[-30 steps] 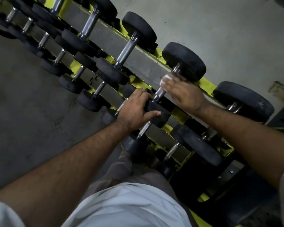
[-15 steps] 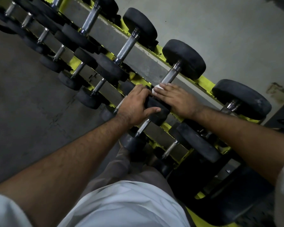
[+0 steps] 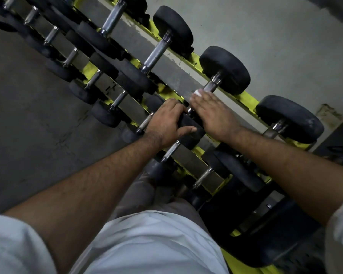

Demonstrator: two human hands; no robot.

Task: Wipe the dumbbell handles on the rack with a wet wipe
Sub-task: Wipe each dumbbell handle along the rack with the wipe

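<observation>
Dumbbell handle of knurled chrome steel (image 3: 210, 87) sits on the top tier of the yellow-and-grey metal rack (image 3: 174, 73), right hand (image 3: 212, 113) fingers wrapped round it with the white wet wipe (image 3: 197, 92) mid-wipe, looks like. Left hand (image 3: 164, 123) grips the black rubber dumbbell head (image 3: 188, 125). Next: slide toward the far head

In front of me a yellow-framed rack (image 3: 248, 96) with grey steel rails stands on the concrete floor (image 3: 28, 123). Black rubber-headed dumbbells (image 3: 224, 70) with chrome handles lie across its two tiers, side by side.
</observation>
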